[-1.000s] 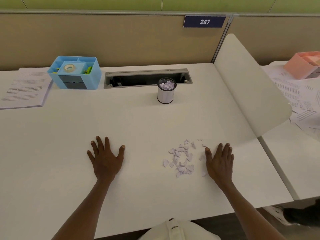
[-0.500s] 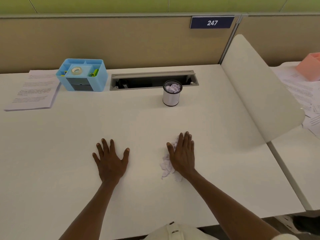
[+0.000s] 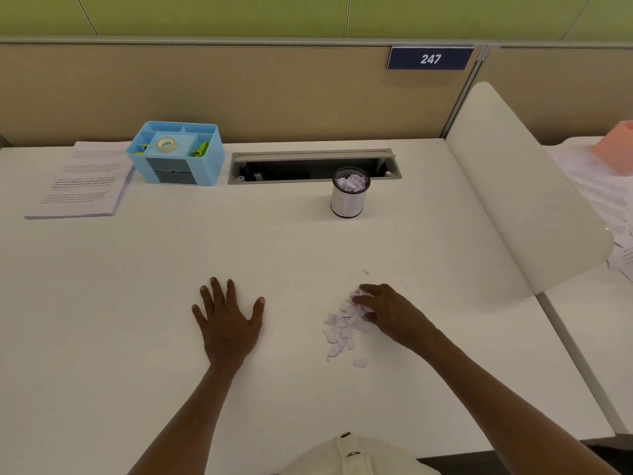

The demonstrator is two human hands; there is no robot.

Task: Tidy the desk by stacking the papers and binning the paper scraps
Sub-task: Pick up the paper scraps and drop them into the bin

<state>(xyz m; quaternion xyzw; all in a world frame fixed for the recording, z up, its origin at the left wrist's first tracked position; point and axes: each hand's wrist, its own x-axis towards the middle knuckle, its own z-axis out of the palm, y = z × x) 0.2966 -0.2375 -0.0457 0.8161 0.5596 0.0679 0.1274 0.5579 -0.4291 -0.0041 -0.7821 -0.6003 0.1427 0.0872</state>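
Note:
A heap of small pale lilac paper scraps (image 3: 342, 329) lies on the white desk (image 3: 102, 303) near its front. My right hand (image 3: 390, 315) rests on the heap's right side, fingers curled over the scraps and gathering some under them. One stray scrap (image 3: 365, 271) lies just beyond the hand, another (image 3: 360, 363) below the heap. My left hand (image 3: 227, 318) lies flat on the desk with fingers spread, left of the heap. A small white mesh bin (image 3: 347, 197) with scraps in it stands further back. A stack of printed papers (image 3: 82, 180) sits at the back left.
A blue desk organiser (image 3: 176, 154) stands beside the paper stack. A grey cable tray opening (image 3: 313, 164) runs behind the bin. A white curved divider (image 3: 520, 186) bounds the desk on the right; beyond it lie loose papers (image 3: 603, 197) and a pink box (image 3: 616, 150).
My right hand swept the spread scraps leftward into a tighter heap, then drew back to its right side and curled its fingers over them. The left hand stayed flat.

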